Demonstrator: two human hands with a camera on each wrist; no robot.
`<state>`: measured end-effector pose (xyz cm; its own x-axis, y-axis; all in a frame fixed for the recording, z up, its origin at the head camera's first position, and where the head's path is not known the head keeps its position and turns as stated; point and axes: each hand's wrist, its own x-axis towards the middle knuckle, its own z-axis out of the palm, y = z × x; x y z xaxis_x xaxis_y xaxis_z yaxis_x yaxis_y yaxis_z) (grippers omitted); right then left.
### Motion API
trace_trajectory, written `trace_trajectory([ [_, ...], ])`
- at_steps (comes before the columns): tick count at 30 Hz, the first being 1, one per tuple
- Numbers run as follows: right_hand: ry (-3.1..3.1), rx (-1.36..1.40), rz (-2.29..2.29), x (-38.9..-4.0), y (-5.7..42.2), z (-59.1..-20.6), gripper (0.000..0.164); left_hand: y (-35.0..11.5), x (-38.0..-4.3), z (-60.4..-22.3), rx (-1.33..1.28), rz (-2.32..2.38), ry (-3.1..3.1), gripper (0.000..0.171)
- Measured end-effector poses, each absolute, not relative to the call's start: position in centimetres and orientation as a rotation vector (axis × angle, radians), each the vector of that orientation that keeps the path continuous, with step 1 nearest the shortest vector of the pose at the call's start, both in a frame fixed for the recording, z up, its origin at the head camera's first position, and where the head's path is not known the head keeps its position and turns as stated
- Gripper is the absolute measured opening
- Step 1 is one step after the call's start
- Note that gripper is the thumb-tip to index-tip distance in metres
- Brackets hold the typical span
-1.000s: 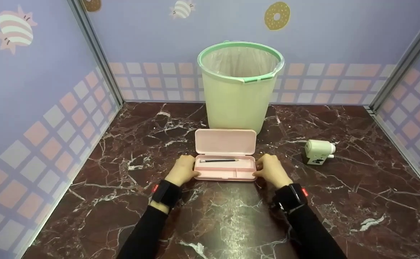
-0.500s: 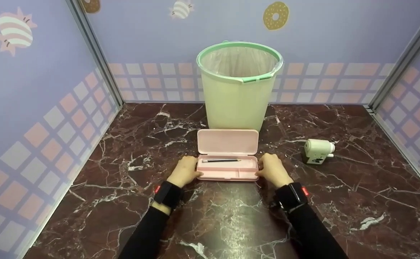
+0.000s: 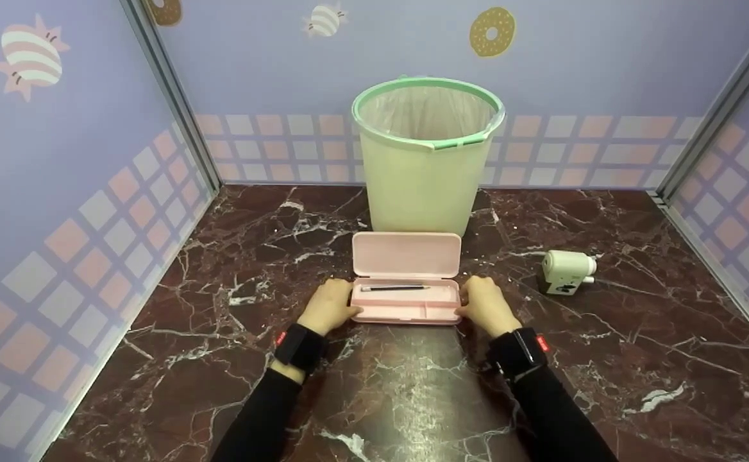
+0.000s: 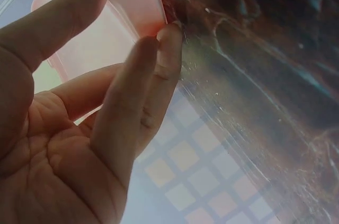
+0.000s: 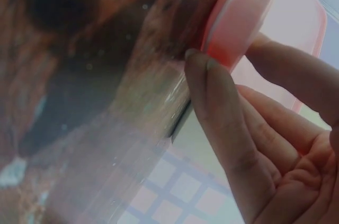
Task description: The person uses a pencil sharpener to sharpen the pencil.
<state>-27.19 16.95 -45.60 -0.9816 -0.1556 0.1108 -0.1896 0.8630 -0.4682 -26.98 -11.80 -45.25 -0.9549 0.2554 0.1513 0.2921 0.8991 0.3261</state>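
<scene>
An opened pink pencil case [image 3: 379,311] lies on the dark marbled table, its lid [image 3: 406,255] tipped up at the back. In its long rear compartment rests a black pencil [image 3: 395,288], its tip to the right. My left hand [image 3: 328,305] grips the case's left end, thumb at the front corner. At the opposite end my right hand [image 3: 488,304] holds it in the same way. Both wrist views show thumb and fingertips against the pink end walls [image 4: 139,1], with fingertips low by the tabletop.
Just behind the lid stands a pale green waste bin [image 3: 422,183] with a clear liner and green rim. A light green pencil sharpener [image 3: 567,271] with a crank sits to the right. Patterned panels [image 3: 272,70] enclose the table at the back and sides.
The pencil case has slid slightly right along with my left hand, mostly in the first half second. Since then, the hands and case have stayed nearly still.
</scene>
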Motion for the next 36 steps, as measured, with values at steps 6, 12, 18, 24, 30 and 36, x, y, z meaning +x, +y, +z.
trace_trajectory([
  [6, -2.968, 0.257, 0.748, -27.1, 16.9, -45.6, 0.016, -11.0, -27.3, -45.1, -0.35, -0.413, -2.743, 0.034],
  [12, -2.964, 0.26, 0.738, -27.1, 16.9, -45.6, 0.014, -9.8, -27.7, -44.8, -0.441, -0.412, -2.642, 0.032],
  [18, -2.958, 0.267, 0.751, -27.0, 16.8, -45.7, 0.015, -8.3, -28.3, -44.8, -0.456, -0.356, -2.676, 0.026],
  [24, -2.951, 0.265, 0.752, -26.9, 16.8, -45.7, 0.015, -7.3, -29.0, -45.2, -0.466, -0.28, -2.73, 0.019],
  [30, -2.949, 0.265, 0.726, -27.0, 16.7, -45.6, 0.013, -6.7, -29.5, -45.4, -0.466, -0.253, -2.777, 0.016],
  [36, -2.943, 0.269, 0.721, -27.0, 16.7, -45.5, 0.014, -6.4, -29.8, -45.8, -0.485, -0.264, -2.773, 0.016],
])
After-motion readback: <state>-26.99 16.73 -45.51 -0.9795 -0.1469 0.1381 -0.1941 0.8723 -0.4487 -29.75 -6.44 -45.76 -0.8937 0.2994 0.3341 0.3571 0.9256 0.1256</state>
